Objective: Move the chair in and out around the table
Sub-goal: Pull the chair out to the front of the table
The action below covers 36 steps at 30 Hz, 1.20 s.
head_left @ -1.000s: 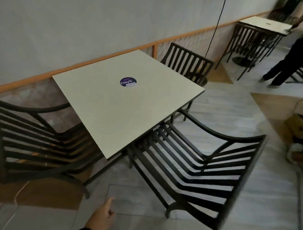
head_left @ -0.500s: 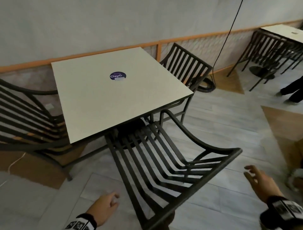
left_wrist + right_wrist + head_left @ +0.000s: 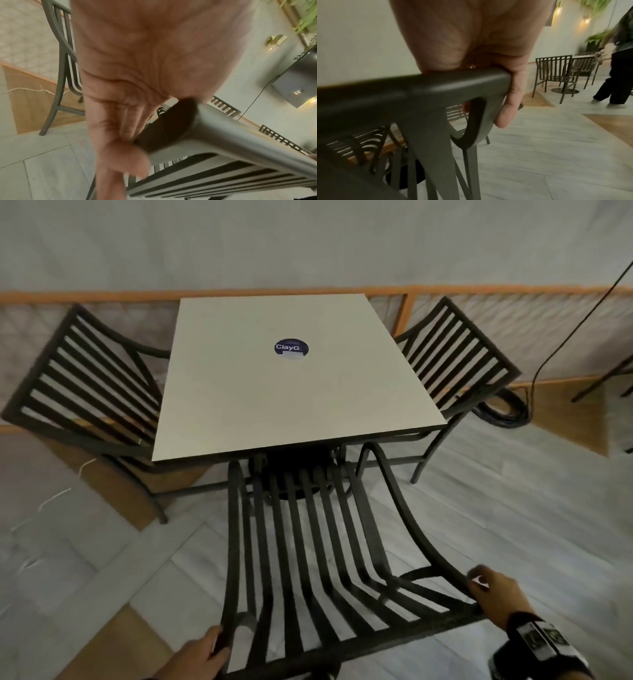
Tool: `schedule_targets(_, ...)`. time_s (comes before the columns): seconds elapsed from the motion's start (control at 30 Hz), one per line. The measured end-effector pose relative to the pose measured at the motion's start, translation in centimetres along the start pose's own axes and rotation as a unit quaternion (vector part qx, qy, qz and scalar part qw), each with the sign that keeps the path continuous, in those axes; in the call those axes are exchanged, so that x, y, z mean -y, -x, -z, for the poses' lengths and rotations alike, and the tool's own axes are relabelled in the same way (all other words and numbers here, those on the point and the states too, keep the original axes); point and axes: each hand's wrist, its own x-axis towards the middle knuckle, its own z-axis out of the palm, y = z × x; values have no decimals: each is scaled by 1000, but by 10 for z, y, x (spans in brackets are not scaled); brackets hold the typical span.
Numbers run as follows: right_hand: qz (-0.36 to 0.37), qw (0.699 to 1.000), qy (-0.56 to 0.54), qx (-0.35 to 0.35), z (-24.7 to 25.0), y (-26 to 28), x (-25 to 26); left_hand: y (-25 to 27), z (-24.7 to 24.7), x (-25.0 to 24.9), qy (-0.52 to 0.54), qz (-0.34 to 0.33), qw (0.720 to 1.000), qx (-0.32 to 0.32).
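Chair (image 3: pixel 301 559) — dark, slatted — drawn up at near edge of white bench (image 3: pixel 291 378), seat front under it; left grip (image 3: pixel 195 655) curled round backrest's left corner, right grip (image 3: pixel 493 594) clasping right corner.

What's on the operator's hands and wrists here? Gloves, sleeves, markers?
Both hands are bare, no gloves. The right hand has a black wrist unit strapped just behind it, bearing black-and-white square marker patterns. The left hand is cut off at the frame edge; its wrist is out of view. No sleeves visible.
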Motion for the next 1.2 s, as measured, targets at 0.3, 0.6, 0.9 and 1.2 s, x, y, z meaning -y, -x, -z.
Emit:
schedule_targets(0.3,-10,986,125,113,4,-24,24,-11,-26,-29,25,113,992,-49)
schedule_targets(0.6,-33,979,140,142,1,-30,19,-1,-29,-38,72,171,972,-147)
schedule_targets(0.9,-41,979,134,145,-3,-30,17,8,-25,-40,57,177,976,-114)
schedule_targets(1.2,-27,980,141,136,-13,-21,22,14,-25,-21,59,190,972,-124)
